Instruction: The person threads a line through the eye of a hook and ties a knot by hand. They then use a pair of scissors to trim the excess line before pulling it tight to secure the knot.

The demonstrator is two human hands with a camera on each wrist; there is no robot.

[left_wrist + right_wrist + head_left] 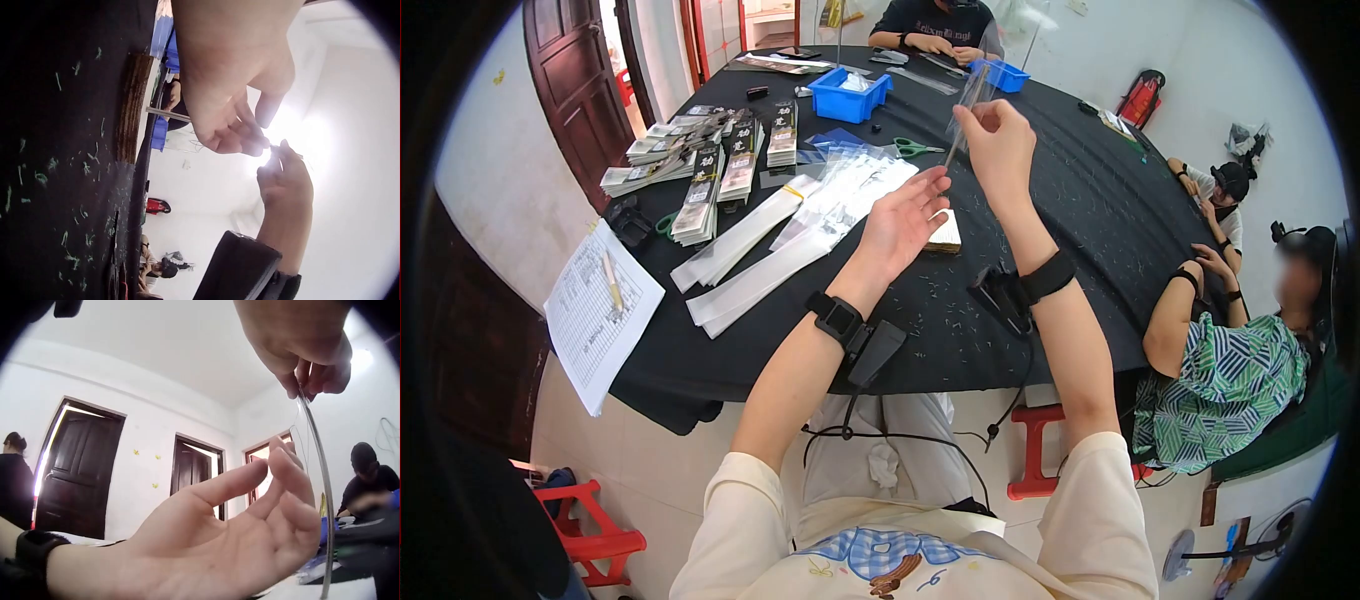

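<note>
My right hand [1000,150] is raised over the table, pinching the top end of a thin shiny strip [322,475] between thumb and fingertips. From there the strip hangs down in a slight curve, and fine thread-like loops [302,434] show beside it. Clear plastic [973,98] shows just left of the right hand. Lower down, my left hand [900,225] is palm up with loosely bent fingers, right beside the strip's lower part. Under the strip's lower end lies a small block with a white top [945,232] and a brown layered side [132,112].
Left on the black table [1040,350] lie clear plastic sleeves [850,190], white strip bundles [750,240] and stacked printed packs [700,190]. Green-handled scissors [915,148] and a blue bin [850,95] are farther back. Green thread bits are scattered rightward. Other people sit around the table.
</note>
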